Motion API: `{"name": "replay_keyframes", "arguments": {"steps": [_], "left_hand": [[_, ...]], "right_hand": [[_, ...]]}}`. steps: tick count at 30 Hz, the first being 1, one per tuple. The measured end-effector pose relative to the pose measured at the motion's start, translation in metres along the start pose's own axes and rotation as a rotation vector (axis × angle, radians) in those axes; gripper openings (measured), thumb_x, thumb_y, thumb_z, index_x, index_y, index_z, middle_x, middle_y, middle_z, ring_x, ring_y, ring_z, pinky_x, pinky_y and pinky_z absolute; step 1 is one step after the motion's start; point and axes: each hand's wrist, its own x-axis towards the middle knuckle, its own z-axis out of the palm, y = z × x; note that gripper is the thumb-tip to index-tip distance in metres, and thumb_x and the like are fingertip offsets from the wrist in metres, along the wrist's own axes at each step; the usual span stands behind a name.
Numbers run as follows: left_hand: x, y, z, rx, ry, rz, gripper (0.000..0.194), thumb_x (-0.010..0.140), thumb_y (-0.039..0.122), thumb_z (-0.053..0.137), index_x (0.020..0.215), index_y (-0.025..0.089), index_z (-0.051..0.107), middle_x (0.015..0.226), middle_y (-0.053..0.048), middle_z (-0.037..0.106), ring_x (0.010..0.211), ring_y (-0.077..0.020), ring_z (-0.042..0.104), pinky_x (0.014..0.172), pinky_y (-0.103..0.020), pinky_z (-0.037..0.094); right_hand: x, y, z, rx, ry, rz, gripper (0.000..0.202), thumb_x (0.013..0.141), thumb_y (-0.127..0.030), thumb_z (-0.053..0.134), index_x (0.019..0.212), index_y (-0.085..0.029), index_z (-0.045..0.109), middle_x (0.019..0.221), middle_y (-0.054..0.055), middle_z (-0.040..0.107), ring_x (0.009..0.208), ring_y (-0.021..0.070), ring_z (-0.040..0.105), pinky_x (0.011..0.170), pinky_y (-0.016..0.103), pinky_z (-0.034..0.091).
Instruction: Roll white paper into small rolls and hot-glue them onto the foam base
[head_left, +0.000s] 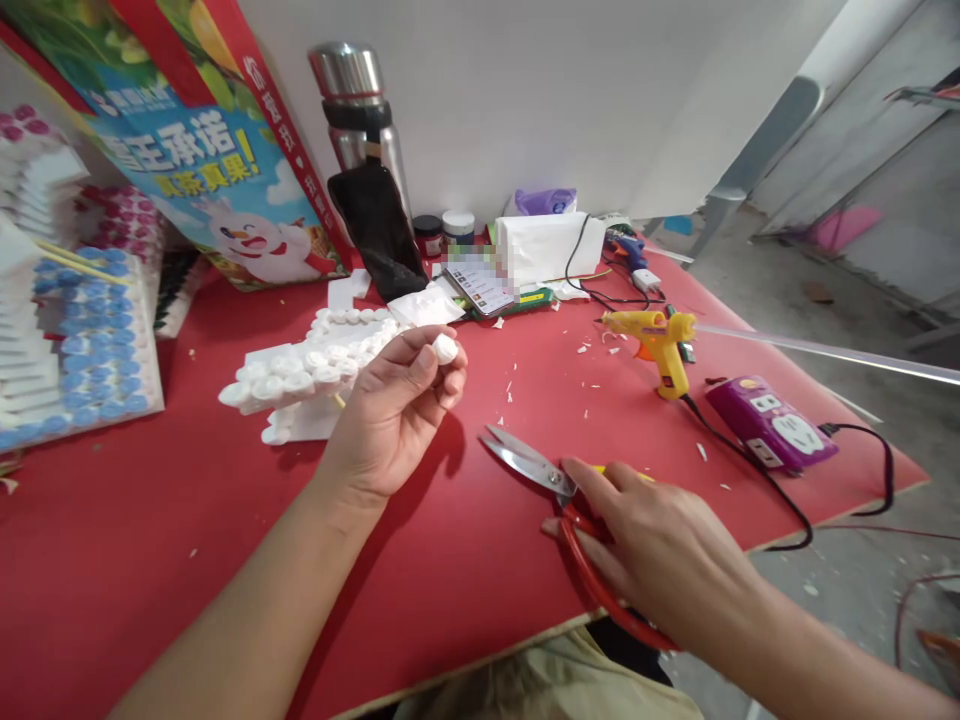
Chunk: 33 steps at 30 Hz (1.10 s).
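Between the thumb and fingers of my left hand point(397, 400) is a small white rolled bud point(445, 348), raised above the table. Behind that hand stands a white piece covered in rows of similar white buds point(300, 368). My right hand point(660, 540) is around the red handles of a pair of scissors point(529, 462), low over the table's front edge. The scissor blades point away to the left and look slightly parted. The fingers partly hide the handles.
A yellow glue gun point(652, 340) with a long clear stick and a purple power strip point(772, 422) lie right on the red table point(150, 560). Behind are a phone point(381, 232), a steel flask point(352, 100), tissues point(551, 250) and a bag point(217, 150). Blue-budded pieces point(101, 340) stand left.
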Motion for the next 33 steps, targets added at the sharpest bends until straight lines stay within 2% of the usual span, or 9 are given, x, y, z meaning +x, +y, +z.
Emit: {"name": "replay_keyframes", "arguments": {"steps": [6,10,15,20,23,25,29,31,33], "left_hand": [[-0.004,0.014,0.003,0.080,0.031,0.085,0.022,0.076,0.030,0.085,0.094,0.022,0.076,0.086,-0.002,0.065,0.066,-0.0097,0.054,0.052,-0.019,0.044],[-0.004,0.031,0.004,0.092,0.061,0.168,0.014,0.081,0.034,0.081,0.089,0.025,0.075,0.083,-0.001,0.063,0.064,-0.0097,0.048,0.052,-0.020,0.042],[-0.006,0.038,0.007,0.122,0.027,0.196,0.020,0.082,0.041,0.080,0.082,0.023,0.072,0.076,-0.001,0.054,0.060,-0.0093,0.043,0.052,-0.021,0.041],[-0.018,0.009,0.020,0.188,-0.120,0.064,0.020,0.089,0.039,0.072,0.086,0.019,0.070,0.078,-0.002,0.055,0.060,-0.0094,0.047,0.056,-0.024,0.040],[-0.029,-0.007,0.034,0.309,-0.299,-0.092,0.021,0.099,0.037,0.058,0.094,0.019,0.068,0.070,0.000,0.053,0.060,-0.0101,0.047,0.062,-0.025,0.039],[-0.035,-0.009,0.041,0.401,-0.381,-0.160,0.024,0.101,0.039,0.052,0.097,0.019,0.065,0.068,0.000,0.054,0.063,-0.0116,0.049,0.067,-0.027,0.041],[-0.046,0.002,0.041,0.460,-0.359,-0.198,0.026,0.101,0.043,0.050,0.099,0.020,0.062,0.065,-0.001,0.056,0.058,-0.0131,0.049,0.060,-0.027,0.039],[-0.053,0.007,0.033,0.555,-0.343,-0.198,0.023,0.100,0.041,0.054,0.098,0.021,0.064,0.065,0.000,0.056,0.059,-0.0137,0.051,0.060,-0.026,0.040],[-0.062,0.009,0.022,0.727,-0.317,-0.127,0.019,0.099,0.037,0.056,0.096,0.021,0.067,0.071,-0.002,0.058,0.066,-0.0152,0.055,0.066,-0.026,0.044]], "right_hand": [[0.022,0.047,-0.004,-0.172,0.028,0.272,0.038,0.100,-0.038,0.041,0.122,-0.015,0.062,0.079,0.013,0.070,0.065,0.0294,0.069,0.050,0.031,0.029],[0.031,0.056,-0.008,-0.180,0.073,0.306,0.036,0.099,-0.040,0.043,0.115,-0.015,0.062,0.082,0.014,0.069,0.069,0.0291,0.069,0.051,0.031,0.029],[0.045,0.047,-0.016,-0.247,0.076,0.199,0.036,0.103,-0.041,0.041,0.104,-0.015,0.065,0.086,0.015,0.066,0.070,0.0268,0.067,0.053,0.032,0.032],[0.064,0.027,-0.038,-0.302,0.081,0.117,0.036,0.100,-0.045,0.050,0.095,-0.014,0.068,0.084,0.016,0.065,0.077,0.0309,0.067,0.060,0.035,0.040],[0.080,0.004,-0.052,-0.142,0.134,-0.065,0.025,0.098,-0.032,0.055,0.107,-0.013,0.068,0.093,0.018,0.067,0.088,0.0315,0.066,0.074,0.039,0.048],[0.093,-0.010,-0.058,-0.004,0.111,-0.168,0.030,0.096,-0.026,0.056,0.122,-0.013,0.065,0.110,0.020,0.067,0.099,0.0319,0.065,0.081,0.041,0.051],[0.120,-0.028,-0.052,0.158,0.019,-0.368,0.060,0.092,-0.032,0.062,0.148,-0.017,0.046,0.153,0.020,0.044,0.128,0.0369,0.053,0.097,0.051,0.050],[0.133,-0.035,-0.042,0.182,0.035,-0.450,0.060,0.094,-0.027,0.058,0.151,-0.018,0.041,0.159,0.020,0.037,0.136,0.0369,0.046,0.101,0.054,0.048],[0.143,-0.045,-0.032,0.197,0.095,-0.471,0.049,0.097,-0.019,0.051,0.146,-0.015,0.047,0.155,0.020,0.041,0.132,0.0334,0.049,0.101,0.050,0.049]]}}
